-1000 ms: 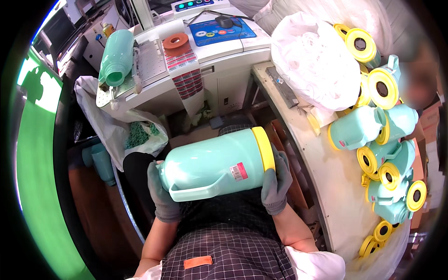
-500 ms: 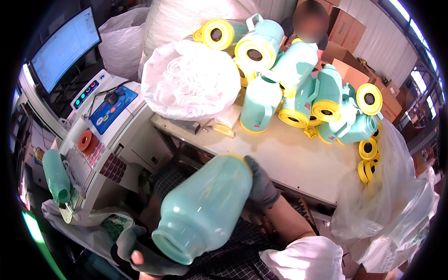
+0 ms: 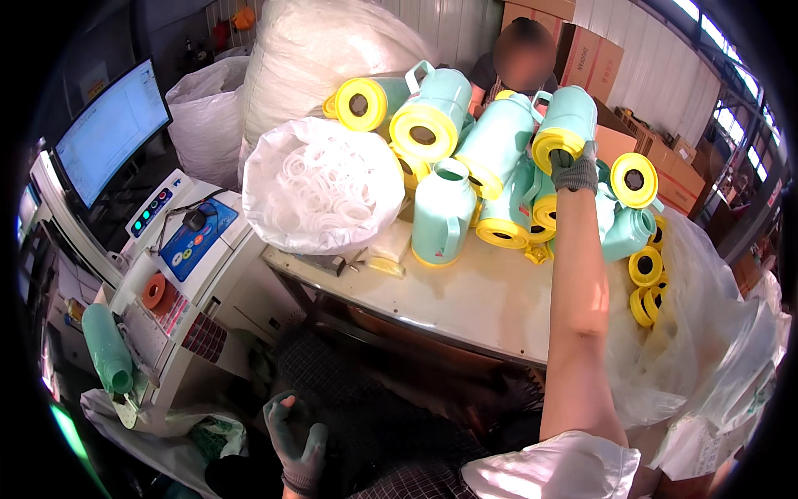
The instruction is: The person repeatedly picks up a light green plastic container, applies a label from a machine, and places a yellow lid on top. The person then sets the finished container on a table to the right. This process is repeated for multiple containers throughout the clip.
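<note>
At full reach, my right hand (image 3: 575, 170), in a grey glove, grips the yellow base ring of a turquoise thermos jug (image 3: 573, 112) on top of the heap. Some of its fingers are hidden in the ring's hole. Below and left of it lie more turquoise jugs with yellow bases, such as one tilted jug (image 3: 499, 133). An open-necked jug (image 3: 440, 218) stands upright at the heap's front left. Low in front of my body, my left hand (image 3: 297, 445), also gloved, holds nothing, its fingers apart.
A white sack of clear plastic rings (image 3: 320, 183) sits on the table (image 3: 465, 303). Loose yellow rings (image 3: 644, 303) and plastic bags (image 3: 706, 349) lie at right. Left are a machine with a control panel (image 3: 195, 237), a monitor (image 3: 112, 133) and a green bottle (image 3: 106, 349). Another person (image 3: 524, 62) sits behind the heap.
The jug held low between both hands has left that place; my right arm has swung out to the heap, where a jug now tops it. My left hand has let go. The view has shifted.
</note>
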### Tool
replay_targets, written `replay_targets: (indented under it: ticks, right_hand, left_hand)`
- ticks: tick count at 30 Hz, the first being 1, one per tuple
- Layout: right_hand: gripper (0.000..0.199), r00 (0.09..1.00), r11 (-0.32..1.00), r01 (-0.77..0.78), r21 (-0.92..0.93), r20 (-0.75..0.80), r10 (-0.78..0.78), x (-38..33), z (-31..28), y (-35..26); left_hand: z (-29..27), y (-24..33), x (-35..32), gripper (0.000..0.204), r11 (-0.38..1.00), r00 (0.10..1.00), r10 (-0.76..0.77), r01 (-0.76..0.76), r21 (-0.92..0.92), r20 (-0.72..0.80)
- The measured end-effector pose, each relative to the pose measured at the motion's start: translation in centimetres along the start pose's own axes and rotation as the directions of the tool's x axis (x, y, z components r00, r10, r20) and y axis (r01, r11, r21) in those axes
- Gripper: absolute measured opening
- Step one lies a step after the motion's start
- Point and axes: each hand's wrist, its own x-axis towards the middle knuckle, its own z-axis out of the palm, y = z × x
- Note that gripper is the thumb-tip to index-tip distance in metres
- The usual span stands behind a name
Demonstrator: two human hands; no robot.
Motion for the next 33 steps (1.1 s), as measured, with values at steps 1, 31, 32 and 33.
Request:
replay_targets:
  ticks: [1,31,32,33]
  right_hand:
    - [0.065,1.000,1.000,-0.027,-0.007,-0.010,0.027,0.5,0.7,0.0]
    - [0.075,0.375,-0.762,0.387,-0.519,0.844,-0.384,-0.5,-4.0,-5.6]
    - [0.074,0.353,-0.802,0.404,-0.440,0.884,-0.307,0.7,-4.1,-6.1]
    - [0.073,0.334,-0.829,0.426,-0.361,0.915,-0.227,1.0,-3.7,-6.0]
  left_hand:
    - [0.2,-0.1,0.0,0.064,1.000,1.000,-0.002,0.002,0.001,-0.026]
    - [-0.3,-3.1,-2.2,0.032,0.916,0.915,-0.400,0.402,0.020,-0.053]
    - [-0.2,-4.1,-2.7,0.031,0.914,0.914,-0.405,0.405,0.001,-0.026]
    - [0.1,-3.8,-2.6,0.030,0.918,0.918,-0.395,0.396,0.027,-0.021]
